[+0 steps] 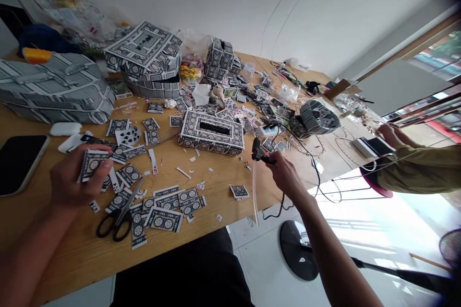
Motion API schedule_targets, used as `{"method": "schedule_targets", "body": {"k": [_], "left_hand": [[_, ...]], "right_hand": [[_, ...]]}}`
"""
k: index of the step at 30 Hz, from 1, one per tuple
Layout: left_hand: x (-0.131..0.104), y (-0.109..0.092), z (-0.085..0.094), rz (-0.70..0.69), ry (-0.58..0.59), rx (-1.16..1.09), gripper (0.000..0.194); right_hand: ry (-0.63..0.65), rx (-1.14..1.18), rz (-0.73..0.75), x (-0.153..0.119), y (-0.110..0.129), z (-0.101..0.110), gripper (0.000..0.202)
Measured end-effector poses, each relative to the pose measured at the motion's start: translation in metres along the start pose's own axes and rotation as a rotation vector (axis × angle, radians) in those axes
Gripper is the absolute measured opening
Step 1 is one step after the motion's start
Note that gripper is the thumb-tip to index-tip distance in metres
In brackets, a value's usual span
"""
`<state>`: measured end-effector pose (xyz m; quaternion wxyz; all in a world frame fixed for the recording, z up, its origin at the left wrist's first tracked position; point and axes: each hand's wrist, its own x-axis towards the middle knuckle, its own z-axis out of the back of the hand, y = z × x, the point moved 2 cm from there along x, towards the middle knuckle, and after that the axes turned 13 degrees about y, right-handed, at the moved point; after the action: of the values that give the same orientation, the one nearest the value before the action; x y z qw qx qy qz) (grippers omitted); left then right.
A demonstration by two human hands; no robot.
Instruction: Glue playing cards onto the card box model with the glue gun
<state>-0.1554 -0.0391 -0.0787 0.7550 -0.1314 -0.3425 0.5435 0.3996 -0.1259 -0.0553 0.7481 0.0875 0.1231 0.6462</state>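
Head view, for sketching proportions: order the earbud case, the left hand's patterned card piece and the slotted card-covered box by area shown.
1. Slotted card-covered box
2. Patterned card piece, partly hidden
3. Earbud case

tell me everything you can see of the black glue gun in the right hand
The glue gun is black with a bit of red and looks like plastic. The right hand grips its handle over the table. A pale, translucent stick runs from its body toward the near table edge. A black cable passes close by; where it joins is unclear. Its nozzle is hard to make out.
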Motion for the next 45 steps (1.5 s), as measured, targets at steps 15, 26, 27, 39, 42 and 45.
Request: {"method": "schedule_targets", "body": {"k": [15, 26, 27, 39, 42, 45], "left_hand": [[0.002, -0.032, -0.013, -0.285, 0.295, 0.163, 0.027], [0.021, -0.091, -0.044, -0.637, 0.418, 0.263, 0.034], [0.021, -0.092, -0.045, -0.643, 0.411, 0.249, 0.033], [-0.001, -0.087, -0.05, -0.707, 0.374, 0.117, 0.035], [-0.003, -0.085, -0.053, -0.704, 0.364, 0.111, 0.036], [-0.005, -0.086, -0.056, -0.699, 0.368, 0.114, 0.034]], "right_hand": [[-0.073, -0.178, -0.005, 0.022, 0.022, -0.013, 0.016], [0.453, 0.021, 0.665, -0.021, 0.226, -0.056, 0.016], [0.455, -0.004, 0.677, -0.024, 0.228, -0.064, 0.018], [0.047, 0.163, 0.204, -0.043, 0.121, -0.079, 0.027], [0.07, 0.114, 0.101, -0.047, 0.097, -0.074, 0.037], [0.07, 0.001, 0.011, -0.047, 0.077, -0.068, 0.046]]}}
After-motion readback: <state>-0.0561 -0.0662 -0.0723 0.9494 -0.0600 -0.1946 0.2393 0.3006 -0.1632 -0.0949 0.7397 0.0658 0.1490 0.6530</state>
